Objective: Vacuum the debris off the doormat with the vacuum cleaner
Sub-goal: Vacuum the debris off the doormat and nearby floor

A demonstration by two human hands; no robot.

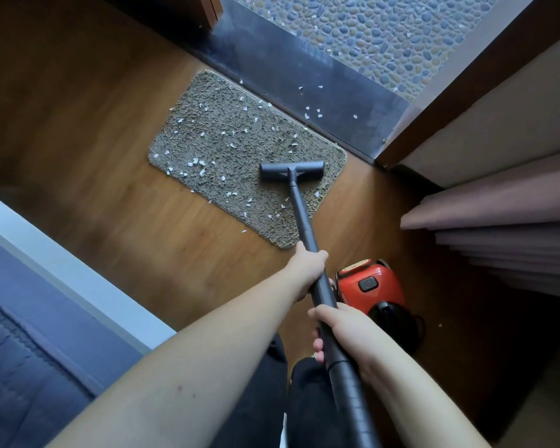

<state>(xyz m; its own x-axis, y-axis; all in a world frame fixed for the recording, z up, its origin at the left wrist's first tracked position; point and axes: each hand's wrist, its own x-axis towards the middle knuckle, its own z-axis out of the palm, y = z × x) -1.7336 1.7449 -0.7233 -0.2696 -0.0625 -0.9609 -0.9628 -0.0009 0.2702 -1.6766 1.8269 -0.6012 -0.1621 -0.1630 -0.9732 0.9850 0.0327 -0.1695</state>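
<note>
Bare forearms without sleeves, and black trousers (272, 399) covering both legs below.

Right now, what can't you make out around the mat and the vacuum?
- Head view: mat pile under the floor head, hidden by it.
- Vacuum body: near side hidden by the wand and right hand.
- Left hand fingertips: wrapped behind the wand.
- White scraps: too small to identify.
</note>
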